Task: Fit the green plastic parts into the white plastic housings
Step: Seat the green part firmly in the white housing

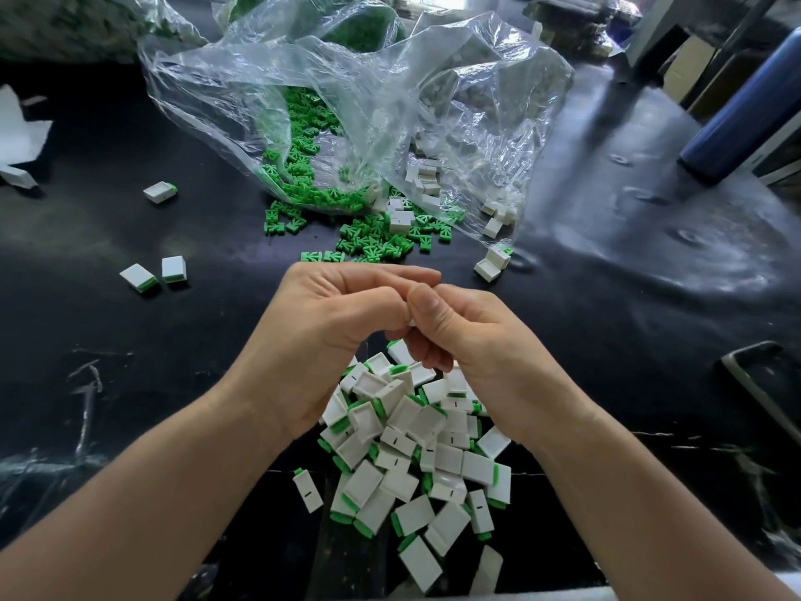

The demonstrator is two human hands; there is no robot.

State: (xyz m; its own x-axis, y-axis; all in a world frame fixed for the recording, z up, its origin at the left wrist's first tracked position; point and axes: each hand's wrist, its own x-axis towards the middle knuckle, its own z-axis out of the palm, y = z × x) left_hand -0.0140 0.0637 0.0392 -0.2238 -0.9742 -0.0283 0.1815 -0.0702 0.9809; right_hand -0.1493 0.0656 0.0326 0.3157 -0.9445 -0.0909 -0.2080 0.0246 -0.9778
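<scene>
A: Green plastic parts (364,242) — loose heap on the counter (650,262), spilling out of the mouth of the clear bag (346,97). White plastic housings (422,180) sit in the same bag, right side, a few strays just outside it

B: Hands?

A: Left hand (329,323) and right hand (459,327) pressed together over the counter, fingers curled in, both closed. A sliver of white shows at the right thumb, probably a housing pinched between them. Can't see a green part in there, fingers hide it

B: So which step?

A: Looks like the press-fit itself, one green part going into one housing, mid-squeeze. That's a judgement, the joint is covered

B: How far along overall?

A: Well into it. Pile of finished pieces (416,453) right under the wrists, white with a green edge showing. A few more finished ones (156,273) lie off to the left, well apart from the pile. Plenty of green still unused though

B: Next move?

A: Likely push until the green seats flush, then drop it on the pile below. After that each hand reaches forward, one for a green part, one for a housing. Needs the part lined up with the housing's open end before pressing

B: Anything else in view?

A: Blue cylinder (745,110) far right, not involved
</scene>
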